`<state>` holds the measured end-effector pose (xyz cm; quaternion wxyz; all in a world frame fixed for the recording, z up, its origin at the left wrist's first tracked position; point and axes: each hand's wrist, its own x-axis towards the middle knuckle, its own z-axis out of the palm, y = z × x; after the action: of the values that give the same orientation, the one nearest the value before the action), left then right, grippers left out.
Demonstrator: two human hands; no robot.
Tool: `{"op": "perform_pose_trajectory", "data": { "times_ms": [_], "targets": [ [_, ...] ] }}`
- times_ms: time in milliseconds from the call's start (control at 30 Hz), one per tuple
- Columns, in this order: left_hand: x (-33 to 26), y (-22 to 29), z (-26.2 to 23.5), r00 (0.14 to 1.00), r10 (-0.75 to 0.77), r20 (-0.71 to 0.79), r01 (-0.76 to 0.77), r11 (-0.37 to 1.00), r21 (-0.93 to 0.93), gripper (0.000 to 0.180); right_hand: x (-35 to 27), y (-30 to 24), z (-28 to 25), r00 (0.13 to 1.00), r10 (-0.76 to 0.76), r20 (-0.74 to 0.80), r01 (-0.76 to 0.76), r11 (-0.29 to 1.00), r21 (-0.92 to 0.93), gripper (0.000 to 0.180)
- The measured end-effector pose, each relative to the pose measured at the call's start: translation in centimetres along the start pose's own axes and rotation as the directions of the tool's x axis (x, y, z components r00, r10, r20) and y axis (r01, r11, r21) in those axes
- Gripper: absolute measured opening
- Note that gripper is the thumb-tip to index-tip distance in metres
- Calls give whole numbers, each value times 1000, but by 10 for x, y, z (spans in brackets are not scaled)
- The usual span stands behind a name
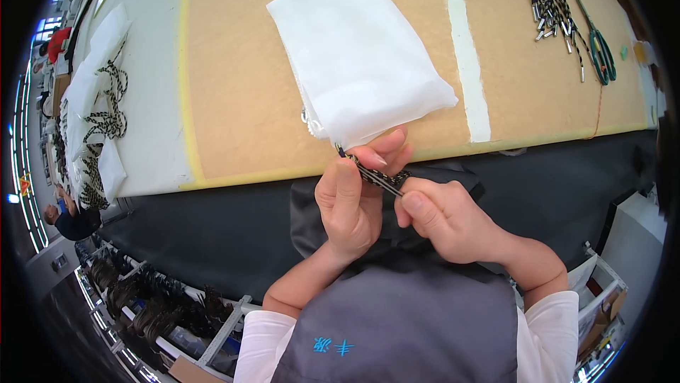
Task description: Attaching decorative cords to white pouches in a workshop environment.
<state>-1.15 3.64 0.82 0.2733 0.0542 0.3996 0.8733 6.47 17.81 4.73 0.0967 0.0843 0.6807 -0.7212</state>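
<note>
A folded piece of thin white fabric (361, 50) lies on the table, its near corner reaching my hands at the table's front edge. My left hand (347, 206) pinches a black-and-beige patterned cord (365, 172) just below that corner, with its other fingers partly extended. Closed beside it, my right hand (450, 220) grips a slim, grey metal tool (391, 187) that runs along the cord toward the left fingers. The tool's exact kind is hard to make out. More cord bunches behind the right fingers, and its far end is hidden.
At the far right lie several patterned cords with metal tips (549, 18) and green-handled scissors (602, 57). White fabric pieces with cords (106, 106) are heaped along the left edge. Below the table is a rack of dark cords (156, 305). Another person (74, 220) stands far left.
</note>
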Motion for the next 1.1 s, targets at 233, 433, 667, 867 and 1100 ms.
{"op": "perform_pose_trajectory", "data": {
  "times_ms": [233,433,667,867,1100],
  "targets": [
    [-5,9,-14,973,-138,187,173,968,-184,51,-11,-9,-12,791,333,513,-608,335,720,40],
    [-9,13,-12,955,-249,161,293,876,-384,48,-12,1,-11,751,296,590,-646,147,749,43],
    [-9,11,-23,955,-236,182,290,876,-385,38,-15,-5,7,986,164,15,-165,983,76,25],
    [-9,11,-26,949,-261,177,303,908,-289,37,-12,-18,9,990,79,-113,-108,955,-275,20],
    [-10,7,-19,979,-191,66,199,970,-142,35,0,-15,-3,950,301,79,-310,929,202,19]
  ]
}}
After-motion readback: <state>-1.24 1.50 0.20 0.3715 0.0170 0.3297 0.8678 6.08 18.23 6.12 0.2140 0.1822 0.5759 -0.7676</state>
